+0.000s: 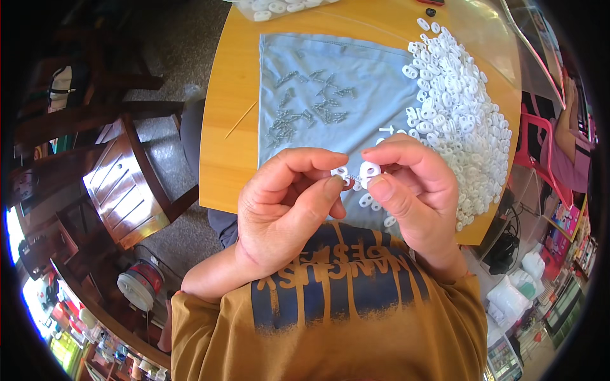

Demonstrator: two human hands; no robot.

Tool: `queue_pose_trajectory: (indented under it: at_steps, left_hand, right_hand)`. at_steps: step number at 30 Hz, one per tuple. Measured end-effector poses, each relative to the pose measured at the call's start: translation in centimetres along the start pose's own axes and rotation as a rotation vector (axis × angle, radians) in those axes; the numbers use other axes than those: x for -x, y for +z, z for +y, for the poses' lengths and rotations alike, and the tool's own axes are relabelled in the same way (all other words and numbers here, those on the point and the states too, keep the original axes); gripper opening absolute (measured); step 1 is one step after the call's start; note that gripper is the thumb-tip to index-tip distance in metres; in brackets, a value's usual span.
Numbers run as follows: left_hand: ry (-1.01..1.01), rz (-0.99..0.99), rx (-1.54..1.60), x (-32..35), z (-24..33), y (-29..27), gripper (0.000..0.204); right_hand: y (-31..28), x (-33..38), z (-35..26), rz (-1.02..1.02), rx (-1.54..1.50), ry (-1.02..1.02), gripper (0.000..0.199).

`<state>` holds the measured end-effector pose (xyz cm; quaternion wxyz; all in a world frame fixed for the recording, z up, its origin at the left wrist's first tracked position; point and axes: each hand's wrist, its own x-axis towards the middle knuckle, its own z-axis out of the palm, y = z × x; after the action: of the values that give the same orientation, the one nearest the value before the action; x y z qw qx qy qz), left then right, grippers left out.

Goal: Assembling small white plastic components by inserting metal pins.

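In front of my chest, my left hand (289, 197) pinches a small white plastic piece with holes (341, 171) between thumb and fingertips. Close beside it, my right hand (419, 190) pinches another white oval plastic piece (368, 169) that looks like half of a cord lock. A small metal spring (354, 180) shows between the two pieces; whether it is seated in either one I cannot tell. Beyond my hands, several loose springs (327, 108) lie scattered on a grey-blue cloth (368, 70). To the right spreads a large heap of similar white pieces (454, 95).
The cloth covers part of a yellow wooden table (222, 146), with a thin stick (241, 119) left of it. A bag of white pieces (279, 7) sits at the far edge. Wooden chairs (127, 190) stand left, a red plastic chair (540, 152) right.
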<state>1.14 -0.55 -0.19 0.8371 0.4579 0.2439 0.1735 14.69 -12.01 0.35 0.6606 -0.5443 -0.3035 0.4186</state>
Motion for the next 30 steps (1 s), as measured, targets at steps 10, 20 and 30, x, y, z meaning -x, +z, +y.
queue_pose_trajectory:
  at_steps: [10, 20, 30]
  left_hand:
    - [-0.005, 0.025, -0.001, -0.17, -0.18, -0.06, 0.022]
    - [-0.024, 0.036, -0.017, -0.12, -0.3, -0.13, 0.022]
    - [-0.026, 0.043, -0.031, -0.21, -0.38, 0.11, 0.022]
  right_hand:
    - [0.1, -0.2, -0.14, 0.002, 0.109, -0.035, 0.023]
    - [0.68, -0.04, -0.18, 0.092, 0.095, -0.001, 0.023]
    - [0.34, -0.02, 0.09, 0.042, 0.109, -0.017, 0.02]
